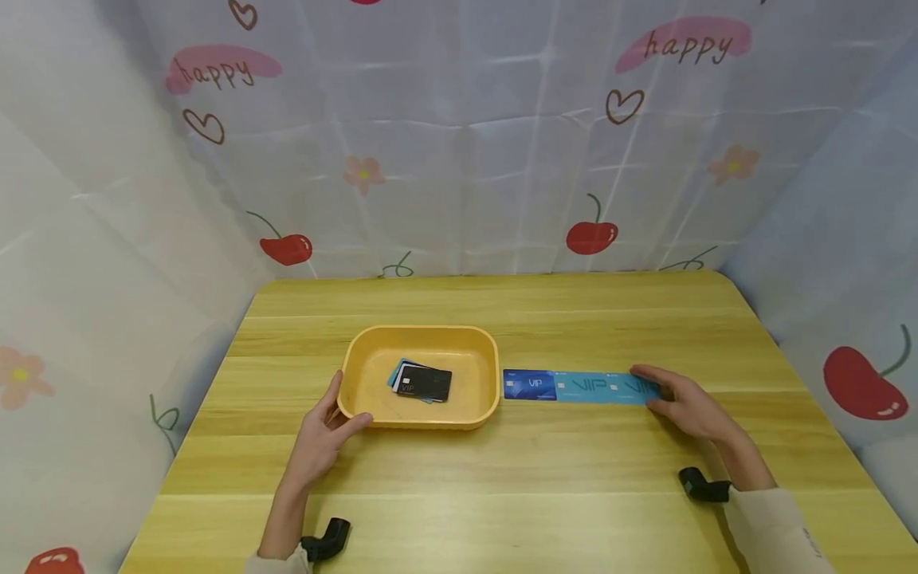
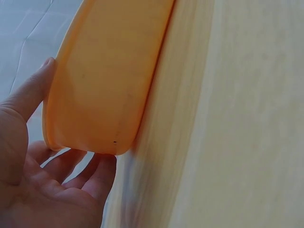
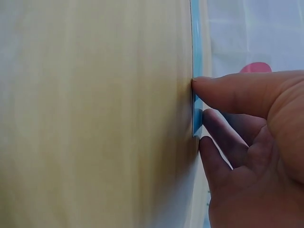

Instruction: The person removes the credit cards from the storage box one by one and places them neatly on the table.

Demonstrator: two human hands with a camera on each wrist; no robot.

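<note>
A yellow plastic tray (image 1: pixel 491 410) stands on the table, with a small stack of cards inside it. On top of that stack is a black VIP card (image 1: pixel 430 384); edges of white and blue cards show beneath. My left hand (image 1: pixel 319 442) grips the tray's left end, thumb at the near rim and fingers against the side. To the tray's right, a dark blue VIP card (image 1: pixel 529 384) and two light blue cards lie end to end in a row. My right hand (image 1: pixel 692 405) holds the rightmost light blue card (image 1: pixel 631 388) by its edges, between thumb and fingers.
The wood-grain table (image 1: pixel 502 494) extends around the tray and cards. Behind it hangs a white curtain (image 1: pixel 466 183) printed with cherries and hearts, with more curtain at both sides. A black wrist mount (image 1: pixel 703 486) sits beside the right sleeve, another by the left.
</note>
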